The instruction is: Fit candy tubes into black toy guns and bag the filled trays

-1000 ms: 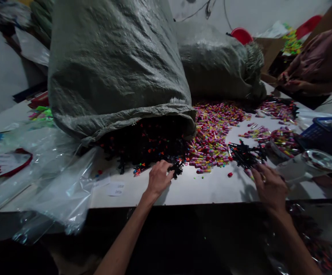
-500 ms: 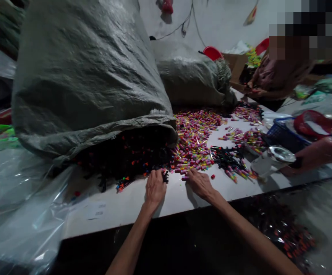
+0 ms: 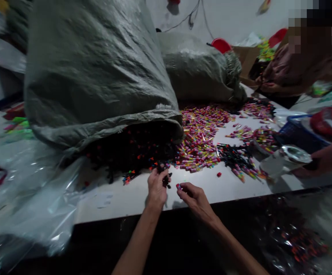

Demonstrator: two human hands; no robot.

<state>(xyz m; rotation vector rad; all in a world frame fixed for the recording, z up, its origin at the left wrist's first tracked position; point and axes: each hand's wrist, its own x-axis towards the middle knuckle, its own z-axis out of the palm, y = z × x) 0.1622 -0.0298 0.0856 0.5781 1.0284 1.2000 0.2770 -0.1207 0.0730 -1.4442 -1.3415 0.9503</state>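
Observation:
My left hand [image 3: 156,188] is lifted just above the white table [image 3: 206,189] and pinches a small black plastic piece [image 3: 164,177] with coloured tips. My right hand [image 3: 193,196] hovers close beside it, holding a small pink capsule-like piece [image 3: 178,186] between thumb and fingers. Just behind my hands, a heap of black pieces [image 3: 131,152] spills from the mouth of a big grey woven sack [image 3: 97,72] that lies on its side. To its right spreads a pile of small pink and yellow capsules [image 3: 200,141].
A second grey sack [image 3: 197,68] lies at the back. Loose black pieces [image 3: 234,156] and a tape roll [image 3: 294,154] sit at right, beside a blue basket [image 3: 294,133]. Clear plastic bags [image 3: 34,191] cover the left. Another person [image 3: 292,68] works at the far right; someone's hand [image 3: 326,158] rests by the tape.
My right hand came from the far right pile to beside my left hand and picked up a pink capsule. Both hands have lifted off the table toward me, the left keeping its black piece.

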